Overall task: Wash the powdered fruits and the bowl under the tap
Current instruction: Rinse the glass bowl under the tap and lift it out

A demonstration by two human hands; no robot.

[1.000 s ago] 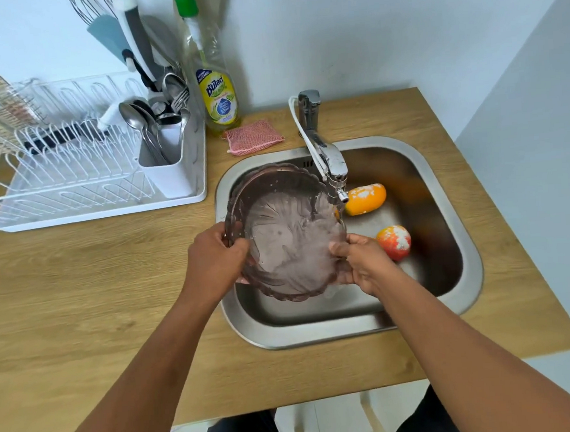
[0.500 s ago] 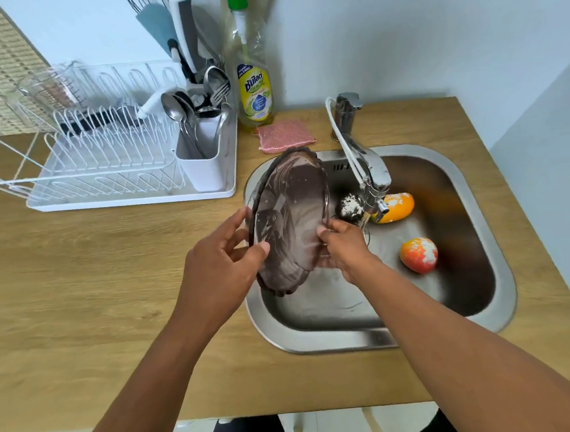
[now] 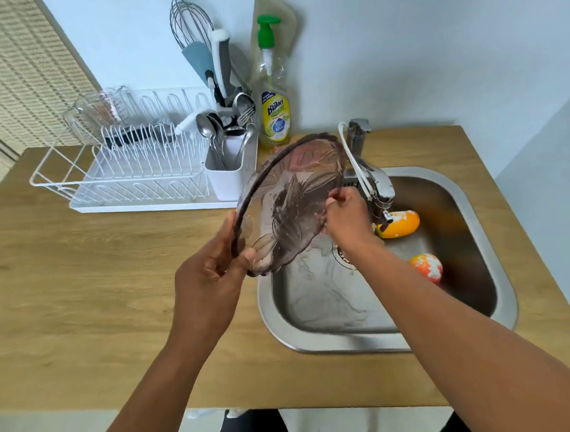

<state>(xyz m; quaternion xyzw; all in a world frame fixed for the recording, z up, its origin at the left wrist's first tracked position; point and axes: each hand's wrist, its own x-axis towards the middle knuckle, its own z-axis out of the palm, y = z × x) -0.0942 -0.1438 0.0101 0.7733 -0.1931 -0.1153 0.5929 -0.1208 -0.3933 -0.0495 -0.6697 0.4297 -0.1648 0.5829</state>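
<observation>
At nine o'clock from the basin I have the dish rack point(image 3: 132, 172) with its cutlery caddy point(image 3: 226, 172), and the wooden counter point(image 3: 79, 280) in front of it is my widest open room. My left hand point(image 3: 210, 281) pinches the bowl point(image 3: 293, 205) at its lower rim, thumb inside and fingers behind. The bowl is tipped steeply on edge over the sink's left rim, wet and streaked. My right hand point(image 3: 346, 220) grips the opposite rim at about three o'clock on the bowl, fingers curled over the edge.

What worries me is the grip: the rim looks wet and slick, and a slip would likely drop the bowl onto the steel sink point(image 3: 319, 341) or the counter edge. The tap point(image 3: 372, 179) sits just beside my right knuckles at twelve o'clock of the basin, so a careless swing could knock the bowl's upper rim against the spout. The soap bottle point(image 3: 274, 112) stands close behind that rim too.

Farther right the two powdered fruits, an orange-yellow one point(image 3: 400, 223) under the spout and a red one point(image 3: 427, 266) at four o'clock, still carry white powder. I cannot tell whether water is running.
</observation>
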